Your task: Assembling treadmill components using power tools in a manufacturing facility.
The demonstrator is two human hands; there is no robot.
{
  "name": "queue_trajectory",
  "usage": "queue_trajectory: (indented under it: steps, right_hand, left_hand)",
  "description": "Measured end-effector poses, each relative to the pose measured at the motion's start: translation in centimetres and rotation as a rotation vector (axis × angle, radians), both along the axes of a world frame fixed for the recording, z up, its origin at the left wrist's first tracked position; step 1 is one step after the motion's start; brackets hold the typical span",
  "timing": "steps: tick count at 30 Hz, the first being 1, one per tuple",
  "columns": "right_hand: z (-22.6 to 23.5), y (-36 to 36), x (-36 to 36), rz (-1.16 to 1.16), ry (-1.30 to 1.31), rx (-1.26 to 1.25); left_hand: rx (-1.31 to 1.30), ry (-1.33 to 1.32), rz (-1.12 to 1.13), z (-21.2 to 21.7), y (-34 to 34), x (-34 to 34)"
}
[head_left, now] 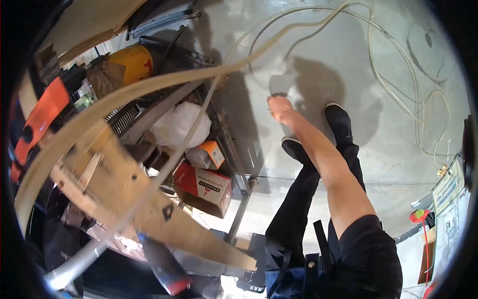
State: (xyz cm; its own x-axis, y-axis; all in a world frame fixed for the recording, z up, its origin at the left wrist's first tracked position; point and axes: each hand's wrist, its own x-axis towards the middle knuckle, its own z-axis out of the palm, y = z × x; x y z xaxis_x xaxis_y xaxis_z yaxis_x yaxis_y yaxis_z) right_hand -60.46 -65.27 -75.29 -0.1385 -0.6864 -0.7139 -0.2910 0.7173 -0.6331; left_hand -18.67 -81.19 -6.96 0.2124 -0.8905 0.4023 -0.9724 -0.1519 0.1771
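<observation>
My bare right arm reaches forward over the floor. My right hand point(281, 109) is closed on the dark end of a flat grey, square-ended piece point(281, 85), which resembles a scraper blade, though its exact kind is unclear. My shoes point(338, 122) stand below that hand. I cannot make out my left hand. At the lower left, a blurred dark tool-like thing point(164, 269) with blue and red ends lies beside a wooden board point(149, 199) that has holes in it. A pale hose point(184, 77) sweeps close across the view, from the lower left to the far floor.
A metal-framed shelf point(231, 144) on the left holds a red-and-white carton point(204, 189), an orange-and-white box point(211, 154), a white plastic bundle point(184, 124) and a yellow drum point(134, 64). Looped hose point(393, 89) lies at the far right. A red-headed long-handled tool point(419, 216) stands at the right.
</observation>
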Motion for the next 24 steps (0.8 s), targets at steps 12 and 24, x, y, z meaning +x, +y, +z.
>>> queue_trajectory:
  steps: [12,24]
  right_hand:
    - [23.3,20.8,4.2,0.282,0.001,0.163]
    - [61.3,9.5,3.8,0.358,-0.176,-0.267]
  left_hand:
    - [0.255,-0.818,0.327,9.5,5.5,3.4]
    - [-0.069,0.151,0.31,11.3,6.5,-3.8]
